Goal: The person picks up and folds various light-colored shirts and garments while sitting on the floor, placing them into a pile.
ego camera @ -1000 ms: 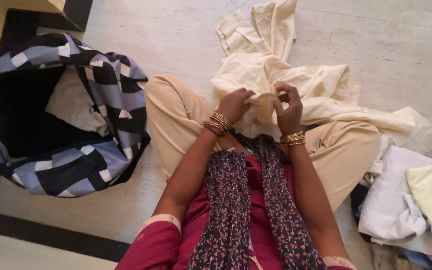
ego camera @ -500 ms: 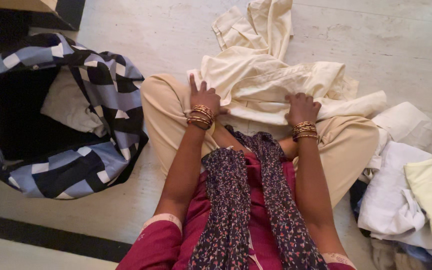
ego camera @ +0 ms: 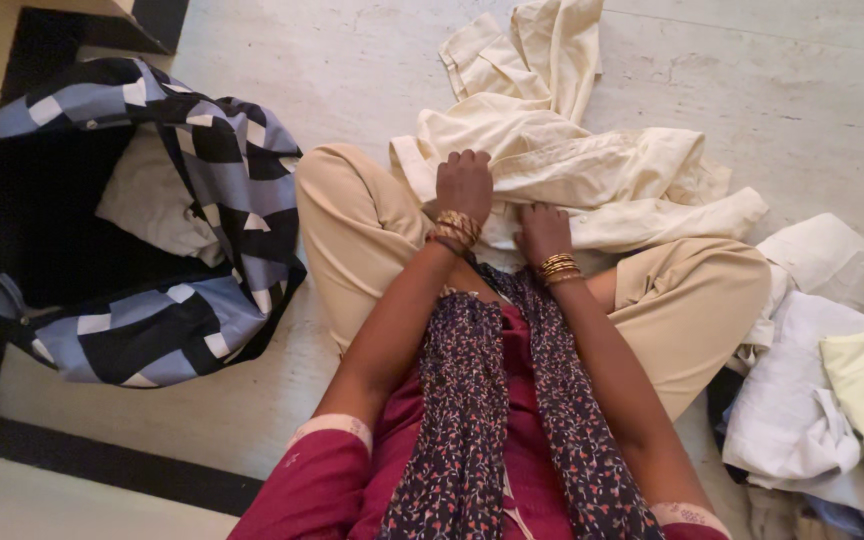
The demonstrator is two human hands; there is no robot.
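- Down on the pale stone floor, a person is sitting cross-legged with a crumpled cream cotton garment lying over the lap and spilling forward onto the floor.
- Left hand is curling its fingers down into the near edge of the cream garment, knuckles up; it looks closed on a fold of cloth, though the grip itself is hidden beneath the hand.
- Right hand is pressing close beside it, fingers bent against the same edge near the lap; whether it is pinching cloth or only pressing I cannot tell.
- Judging by the hands lying close together on one hem, the garment is being gathered or flattened along that edge; a next move would call for both hands keeping the edge aligned.
- Lying at the left is an open blue, black and white checked fabric bag; a heap of white and pale yellow clothes is sitting at the right.
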